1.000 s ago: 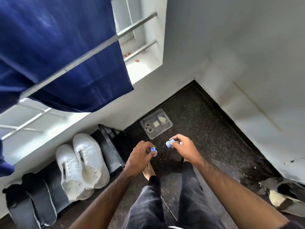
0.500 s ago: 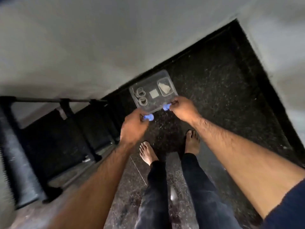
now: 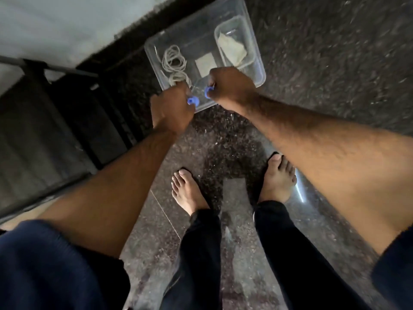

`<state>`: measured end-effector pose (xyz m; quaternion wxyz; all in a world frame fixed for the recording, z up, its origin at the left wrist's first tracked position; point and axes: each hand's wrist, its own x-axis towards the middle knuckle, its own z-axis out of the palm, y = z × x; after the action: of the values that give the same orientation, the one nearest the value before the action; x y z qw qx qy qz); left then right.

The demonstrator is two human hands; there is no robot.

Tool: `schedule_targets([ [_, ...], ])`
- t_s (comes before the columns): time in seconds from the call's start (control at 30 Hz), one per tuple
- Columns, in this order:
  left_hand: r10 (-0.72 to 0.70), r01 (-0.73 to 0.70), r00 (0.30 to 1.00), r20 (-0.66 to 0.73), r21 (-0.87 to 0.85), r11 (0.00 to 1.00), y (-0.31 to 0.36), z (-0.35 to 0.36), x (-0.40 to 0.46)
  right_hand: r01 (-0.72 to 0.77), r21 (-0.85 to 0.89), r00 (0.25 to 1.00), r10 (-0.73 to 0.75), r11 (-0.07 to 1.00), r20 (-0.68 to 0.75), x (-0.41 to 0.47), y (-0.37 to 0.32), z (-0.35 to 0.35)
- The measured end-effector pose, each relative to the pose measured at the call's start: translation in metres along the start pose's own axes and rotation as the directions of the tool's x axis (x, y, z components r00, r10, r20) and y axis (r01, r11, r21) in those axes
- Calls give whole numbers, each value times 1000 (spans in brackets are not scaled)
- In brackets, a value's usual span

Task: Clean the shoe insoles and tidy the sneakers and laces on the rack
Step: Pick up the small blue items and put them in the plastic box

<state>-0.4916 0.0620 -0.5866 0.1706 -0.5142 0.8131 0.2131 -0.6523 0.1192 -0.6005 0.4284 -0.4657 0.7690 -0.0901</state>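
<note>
A clear plastic tray (image 3: 260, 63) lies on the dark speckled floor by the wall. In it are two coils of pale laces (image 3: 174, 61), a white square pad (image 3: 205, 63) and a smaller clear tub with a folded cloth (image 3: 232, 48). My left hand (image 3: 172, 110) curls over the tray's near left rim, next to the lower lace coil. My right hand (image 3: 230, 86) curls over the near rim beside it. A small blue piece shows at each thumb. The sneakers are out of view.
The black shoe rack (image 3: 55, 121) stands to the left, against the white wall (image 3: 67, 25). My bare feet (image 3: 187, 191) stand on the floor just short of the tray. Open floor stretches to the right.
The view has dropped closer to the floor. Both hands have gone from the air down onto the tray's near rim. The sneakers and the blue curtain have left the view.
</note>
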Motion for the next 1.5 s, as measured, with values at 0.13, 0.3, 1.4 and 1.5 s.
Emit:
schedule_targets([
  [0.13,51,-49,997,-58,31,998,-8,17,15,37,-133,999,-37,990,1,20,-3,10],
  [0.3,84,-73,992,-95,113,991,-5,30,25,17,-158,999,-10,987,41,29,-6,14],
  [1.4,151,-151,987,-53,8,989,-21,30,-5,85,37,988,-80,996,-129,12,11,19],
  [1.5,154,-153,986,-65,12,988,-21,32,-7,72,-54,993,-77,996,-88,17,12,24],
])
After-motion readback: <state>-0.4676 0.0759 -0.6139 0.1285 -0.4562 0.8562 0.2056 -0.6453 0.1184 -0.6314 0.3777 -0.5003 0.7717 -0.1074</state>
